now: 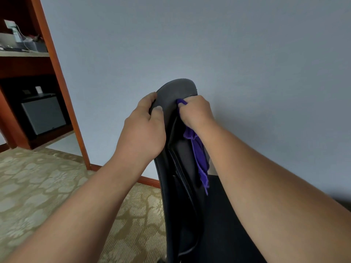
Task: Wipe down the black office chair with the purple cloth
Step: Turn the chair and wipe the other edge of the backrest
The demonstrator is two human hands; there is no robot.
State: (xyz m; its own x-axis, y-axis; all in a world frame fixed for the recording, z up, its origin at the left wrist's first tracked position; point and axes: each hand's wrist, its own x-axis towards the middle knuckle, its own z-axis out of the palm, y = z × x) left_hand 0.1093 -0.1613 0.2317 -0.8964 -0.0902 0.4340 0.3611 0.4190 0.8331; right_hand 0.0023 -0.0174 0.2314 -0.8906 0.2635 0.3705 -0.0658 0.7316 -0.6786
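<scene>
Black chair (178,92) against pale wall (209,44), over patterned carpet (38,186).

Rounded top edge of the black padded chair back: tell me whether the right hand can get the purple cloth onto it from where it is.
Probably yes. The right hand grips the purple cloth against the black padded chair back, just below its rounded top edge. Nothing lies between them; the left hand clasps the opposite edge.

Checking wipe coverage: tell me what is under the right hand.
Under the right hand is the purple cloth, pressed on the black office chair's backrest; its tail hangs below. The chair surface beneath the hand is covered.
</scene>
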